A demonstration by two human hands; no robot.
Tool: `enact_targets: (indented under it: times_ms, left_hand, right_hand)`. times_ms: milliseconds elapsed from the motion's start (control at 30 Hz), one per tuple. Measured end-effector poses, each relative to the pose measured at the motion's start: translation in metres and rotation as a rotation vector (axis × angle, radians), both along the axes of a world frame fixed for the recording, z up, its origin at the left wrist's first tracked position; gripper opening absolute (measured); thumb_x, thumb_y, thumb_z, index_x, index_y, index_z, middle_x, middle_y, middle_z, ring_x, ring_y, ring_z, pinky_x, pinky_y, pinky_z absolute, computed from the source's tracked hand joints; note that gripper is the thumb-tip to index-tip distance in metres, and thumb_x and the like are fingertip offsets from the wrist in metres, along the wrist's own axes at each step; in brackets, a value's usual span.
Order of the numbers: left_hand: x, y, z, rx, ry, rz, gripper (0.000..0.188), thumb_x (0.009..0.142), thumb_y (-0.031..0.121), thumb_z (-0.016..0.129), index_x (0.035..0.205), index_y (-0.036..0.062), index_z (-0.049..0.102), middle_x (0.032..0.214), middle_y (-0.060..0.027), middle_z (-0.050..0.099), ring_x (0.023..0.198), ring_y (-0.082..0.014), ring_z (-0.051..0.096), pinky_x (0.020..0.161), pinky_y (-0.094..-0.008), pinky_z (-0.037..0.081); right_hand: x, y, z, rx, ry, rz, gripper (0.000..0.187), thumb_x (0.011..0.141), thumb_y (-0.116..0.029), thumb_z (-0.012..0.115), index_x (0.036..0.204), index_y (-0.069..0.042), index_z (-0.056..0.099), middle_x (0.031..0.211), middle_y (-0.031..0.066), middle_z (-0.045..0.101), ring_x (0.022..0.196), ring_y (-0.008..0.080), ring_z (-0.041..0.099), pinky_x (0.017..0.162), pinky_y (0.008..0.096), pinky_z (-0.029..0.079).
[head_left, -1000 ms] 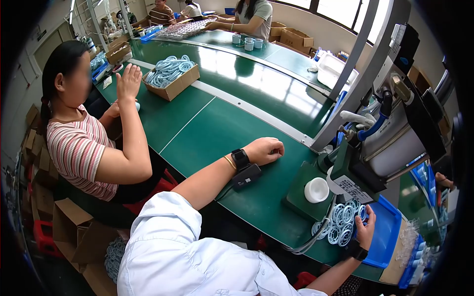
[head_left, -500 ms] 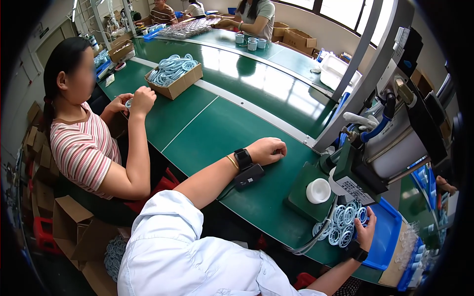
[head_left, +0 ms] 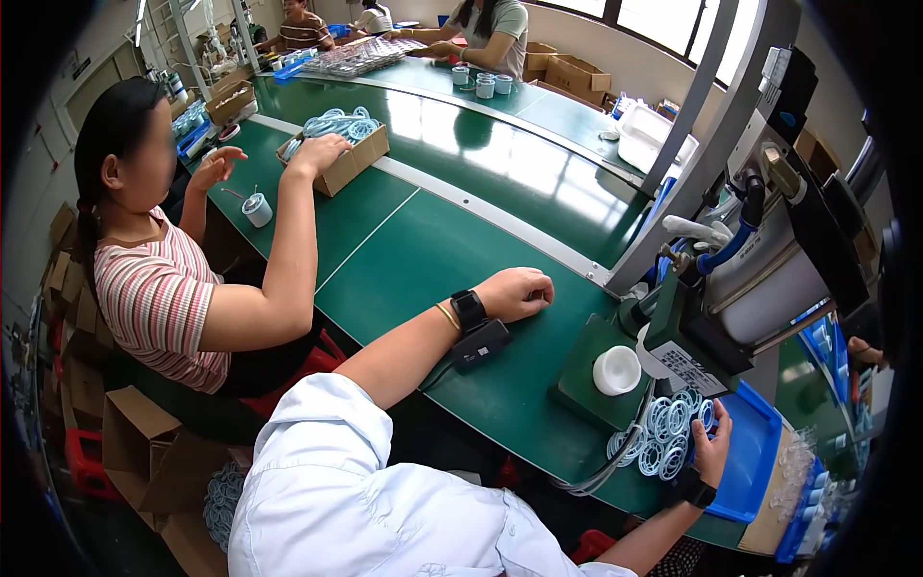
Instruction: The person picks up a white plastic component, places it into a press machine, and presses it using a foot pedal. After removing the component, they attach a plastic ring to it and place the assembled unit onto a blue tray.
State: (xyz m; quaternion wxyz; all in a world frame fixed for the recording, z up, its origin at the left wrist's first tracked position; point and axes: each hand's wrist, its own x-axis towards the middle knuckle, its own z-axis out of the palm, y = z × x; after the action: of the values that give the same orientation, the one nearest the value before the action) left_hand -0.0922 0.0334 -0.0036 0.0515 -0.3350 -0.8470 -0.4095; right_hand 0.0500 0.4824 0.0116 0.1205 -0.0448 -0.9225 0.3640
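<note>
My left hand (head_left: 516, 294) rests on the green tabletop with its fingers curled into a loose fist; nothing shows in it. A dark band and a small black box (head_left: 481, 344) with a cable sit at that wrist. At the lower right, my right hand (head_left: 712, 450) has its thumb and fingers about a light-blue plastic ring (head_left: 707, 414) at the edge of a pile of similar rings (head_left: 663, 435). Just behind the pile, a round white holder (head_left: 617, 371) stands on a green block (head_left: 584, 385) below the press machine (head_left: 760, 279).
A blue tray (head_left: 754, 462) lies beside my right hand. At left a co-worker in a striped shirt (head_left: 154, 288) reaches into a cardboard box (head_left: 358, 165) of light-blue parts; a small white-and-blue cup (head_left: 257, 211) stands nearby. A grey metal post (head_left: 663, 212) rises by the machine.
The co-worker has set the small cup on the table and moved one hand to the cardboard box. Both of my hands have stayed in place; the view has shifted slightly.
</note>
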Motion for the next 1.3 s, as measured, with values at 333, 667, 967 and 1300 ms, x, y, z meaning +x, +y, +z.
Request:
enact_targets:
  times_ms: [333, 667, 967, 1300]
  left_hand:
    - [0.0, 0.0, 0.002, -0.008, 0.008, 0.0, 0.006, 0.08, 0.008, 0.058, 0.085, 0.0055, 0.059, 0.081, -0.008, 0.057, 0.074, -0.0224, 0.056, 0.066, -0.0315, 0.047]
    - [0.002, 0.0, 0.006, -0.026, -0.024, 0.009, 0.007, 0.08, 0.009, 0.058, 0.086, 0.0056, 0.059, 0.081, -0.0083, 0.057, 0.074, -0.0232, 0.056, 0.067, -0.0319, 0.048]
    - [0.002, 0.0, 0.003, -0.001, -0.013, -0.002, 0.006, 0.08, 0.007, 0.059, 0.086, 0.006, 0.059, 0.077, -0.0059, 0.053, 0.067, -0.0181, 0.052, 0.061, -0.029, 0.046]
    - [0.0, 0.0, 0.003, 0.001, 0.019, -0.007, 0.006, 0.08, 0.007, 0.059, 0.086, 0.0059, 0.059, 0.078, -0.0065, 0.054, 0.07, -0.0195, 0.054, 0.063, -0.0298, 0.046]
  right_hand:
    - [-0.005, 0.005, -0.015, -0.061, 0.122, 0.028, 0.048, 0.09, -0.027, 0.055, 0.134, -0.008, 0.044, 0.121, 0.0087, 0.052, 0.096, 0.0179, 0.049, 0.084, 0.0271, 0.039]
    - [0.001, -0.006, 0.004, -0.103, -0.003, -0.005, 0.058, 0.076, -0.027, 0.069, 0.127, -0.009, 0.049, 0.115, 0.005, 0.055, 0.088, 0.015, 0.049, 0.079, 0.0272, 0.042]
    - [0.003, -0.016, 0.009, -0.101, 0.02, -0.03, 0.053, 0.072, -0.026, 0.07, 0.118, -0.009, 0.053, 0.117, 0.0057, 0.056, 0.088, 0.0158, 0.05, 0.074, 0.0272, 0.043]
    - [-0.001, -0.006, 0.003, -0.083, 0.004, -0.004, 0.035, 0.072, -0.032, 0.072, 0.09, -0.007, 0.054, 0.13, 0.0149, 0.051, 0.09, 0.0158, 0.051, 0.073, 0.0277, 0.042]
